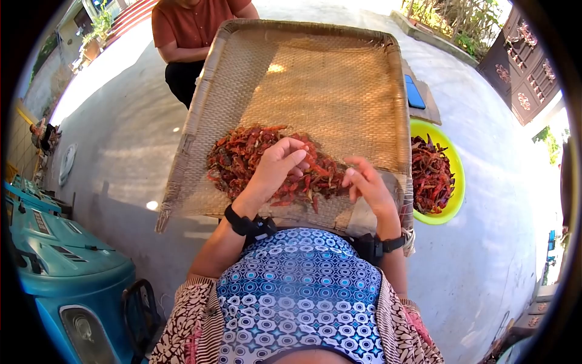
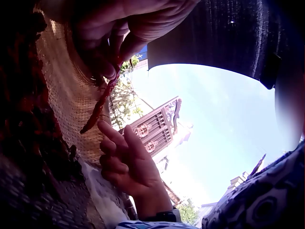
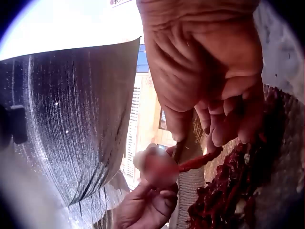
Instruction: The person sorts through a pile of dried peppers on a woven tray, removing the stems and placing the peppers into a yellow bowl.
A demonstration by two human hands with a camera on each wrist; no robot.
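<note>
My left hand (image 1: 274, 170) is above the pile of dried red chillies (image 1: 239, 155) and pinches one red chilli between thumb and fingers. In the left wrist view that chilli (image 2: 99, 109) hangs from the fingertips of the left hand (image 2: 136, 24). Just beyond its lower tip, my right hand (image 2: 136, 169) has its fingers loosely bent and pinches nothing. The right wrist view shows the right hand (image 3: 205, 67) close to the chilli (image 3: 196, 163); contact there is unclear. Both hands are over the near part of the woven tray (image 1: 321, 79).
Right of the tray stands a yellow-green basin (image 1: 456, 182) of darker chillies. A blue phone-like object (image 1: 414, 94) lies on cardboard behind it. A person in a rust-coloured shirt (image 1: 194, 30) sits at the far left corner. A teal vehicle (image 1: 79, 261) stands at the left.
</note>
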